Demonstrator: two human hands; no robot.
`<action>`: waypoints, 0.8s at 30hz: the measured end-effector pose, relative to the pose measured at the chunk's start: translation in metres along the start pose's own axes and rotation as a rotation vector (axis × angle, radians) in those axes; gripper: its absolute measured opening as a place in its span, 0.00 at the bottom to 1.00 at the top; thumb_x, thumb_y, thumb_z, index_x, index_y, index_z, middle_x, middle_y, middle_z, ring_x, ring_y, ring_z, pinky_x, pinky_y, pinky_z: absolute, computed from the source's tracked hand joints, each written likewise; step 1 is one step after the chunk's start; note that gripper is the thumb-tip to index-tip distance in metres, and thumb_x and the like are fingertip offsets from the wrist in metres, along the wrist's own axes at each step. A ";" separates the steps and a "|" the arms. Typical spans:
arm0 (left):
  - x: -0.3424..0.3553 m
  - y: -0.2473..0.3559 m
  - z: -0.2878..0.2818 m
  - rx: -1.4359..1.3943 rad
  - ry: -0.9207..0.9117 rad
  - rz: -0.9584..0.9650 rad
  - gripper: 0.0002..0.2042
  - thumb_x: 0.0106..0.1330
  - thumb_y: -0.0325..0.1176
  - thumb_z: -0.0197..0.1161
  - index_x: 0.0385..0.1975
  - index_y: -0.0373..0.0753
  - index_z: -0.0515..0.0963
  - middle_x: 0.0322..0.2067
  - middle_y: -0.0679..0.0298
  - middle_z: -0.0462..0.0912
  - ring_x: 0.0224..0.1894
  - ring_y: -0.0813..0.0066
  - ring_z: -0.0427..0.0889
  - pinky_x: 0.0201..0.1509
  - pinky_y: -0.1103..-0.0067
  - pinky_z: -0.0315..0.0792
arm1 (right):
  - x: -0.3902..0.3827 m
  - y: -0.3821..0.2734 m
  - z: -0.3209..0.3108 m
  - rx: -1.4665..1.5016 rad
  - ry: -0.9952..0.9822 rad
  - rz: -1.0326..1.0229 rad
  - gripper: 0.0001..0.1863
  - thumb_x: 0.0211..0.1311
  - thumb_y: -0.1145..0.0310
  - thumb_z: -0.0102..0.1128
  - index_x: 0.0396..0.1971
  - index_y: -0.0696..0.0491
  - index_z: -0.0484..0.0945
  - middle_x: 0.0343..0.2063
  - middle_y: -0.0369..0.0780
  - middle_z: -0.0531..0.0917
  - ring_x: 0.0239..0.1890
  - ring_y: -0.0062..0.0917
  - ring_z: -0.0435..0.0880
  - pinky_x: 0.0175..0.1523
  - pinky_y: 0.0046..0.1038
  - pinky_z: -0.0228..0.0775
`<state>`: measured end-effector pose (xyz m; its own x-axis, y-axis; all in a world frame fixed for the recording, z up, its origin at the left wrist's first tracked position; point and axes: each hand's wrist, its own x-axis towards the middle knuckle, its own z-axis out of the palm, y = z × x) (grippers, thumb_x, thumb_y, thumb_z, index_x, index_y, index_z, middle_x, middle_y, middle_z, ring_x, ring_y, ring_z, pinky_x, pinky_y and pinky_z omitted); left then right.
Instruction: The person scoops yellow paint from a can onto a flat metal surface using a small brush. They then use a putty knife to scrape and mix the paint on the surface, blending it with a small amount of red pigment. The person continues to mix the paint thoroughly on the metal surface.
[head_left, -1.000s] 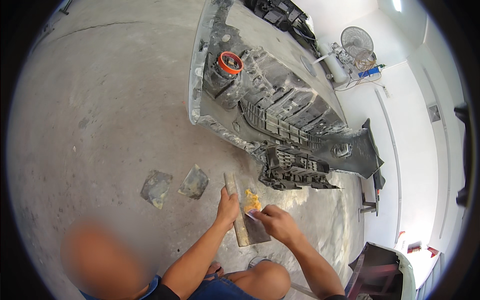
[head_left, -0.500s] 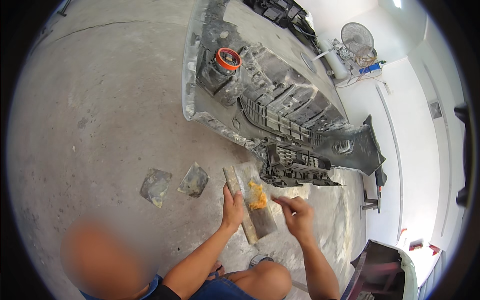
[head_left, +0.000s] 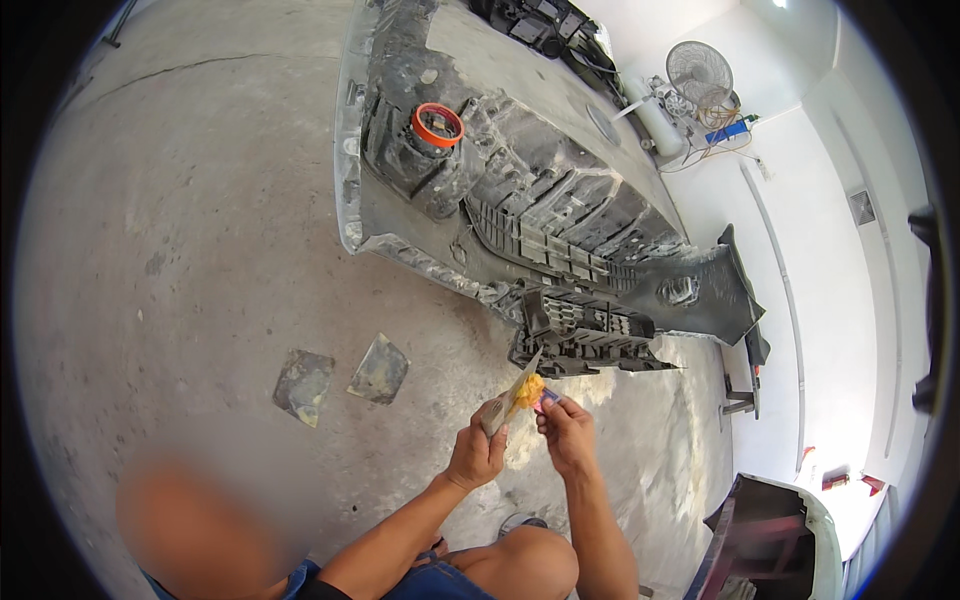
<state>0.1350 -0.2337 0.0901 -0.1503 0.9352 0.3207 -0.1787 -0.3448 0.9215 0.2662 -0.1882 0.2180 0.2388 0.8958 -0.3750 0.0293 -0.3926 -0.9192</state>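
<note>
My left hand [head_left: 474, 457] grips a flat mixing board [head_left: 497, 413] by its near end; the board is tilted and appears nearly edge-on. A lump of yellow-orange putty [head_left: 528, 391] clings to its right-hand face. Pinched in my right hand [head_left: 568, 437] is a small flat spreader [head_left: 548, 399], pinkish and purple, whose edge touches the putty. Both hands are close together above the floor, just in front of a dark car bumper [head_left: 570, 195] lying with its ribbed inner side showing.
An orange-red ring [head_left: 440, 144] rests on the bumper. Two flat stained pieces, one [head_left: 303, 387] beside the other [head_left: 380, 369], lie on the concrete floor to the left. A fan [head_left: 700, 73] stands at the far right wall. Another vehicle panel [head_left: 825, 545] occupies the lower right.
The board has turned from face-up to nearly edge-on. My right hand has moved left, bringing the spreader against the putty. The surroundings have shifted slightly left in view.
</note>
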 end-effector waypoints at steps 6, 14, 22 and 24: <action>0.035 0.033 -0.015 -0.144 0.085 -0.208 0.28 0.81 0.39 0.48 0.73 0.31 0.52 0.55 0.40 0.80 0.55 0.44 0.84 0.58 0.63 0.74 | -0.028 -0.053 0.021 -1.119 0.039 -1.012 0.21 0.58 0.84 0.65 0.49 0.49 0.88 0.30 0.41 0.84 0.28 0.33 0.83 0.37 0.32 0.77; 0.053 0.037 -0.030 -0.116 0.096 -0.494 0.26 0.82 0.41 0.45 0.75 0.41 0.54 0.55 0.40 0.81 0.57 0.40 0.82 0.60 0.60 0.73 | -0.034 -0.038 0.020 -1.359 -0.128 -1.133 0.25 0.53 0.82 0.61 0.53 0.50 0.84 0.34 0.39 0.81 0.37 0.34 0.82 0.41 0.34 0.78; 0.052 0.042 -0.031 0.020 -0.083 -0.772 0.25 0.81 0.42 0.46 0.74 0.42 0.59 0.57 0.41 0.80 0.62 0.42 0.79 0.65 0.60 0.70 | -0.024 -0.038 0.012 -1.500 -0.451 -1.002 0.20 0.58 0.79 0.61 0.51 0.49 0.85 0.34 0.38 0.80 0.37 0.32 0.81 0.42 0.34 0.78; 0.051 0.038 -0.034 0.058 -0.115 -0.778 0.25 0.80 0.42 0.46 0.73 0.42 0.58 0.55 0.39 0.81 0.60 0.39 0.79 0.63 0.57 0.71 | -0.020 -0.036 0.010 -1.534 -0.690 -0.994 0.21 0.59 0.79 0.60 0.53 0.47 0.85 0.33 0.38 0.79 0.34 0.33 0.81 0.38 0.33 0.79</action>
<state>0.0875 -0.2014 0.1338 0.0994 0.9096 -0.4034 -0.1392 0.4141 0.8995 0.2505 -0.1899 0.2576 -0.7403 0.6422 -0.1988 0.6650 0.7430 -0.0762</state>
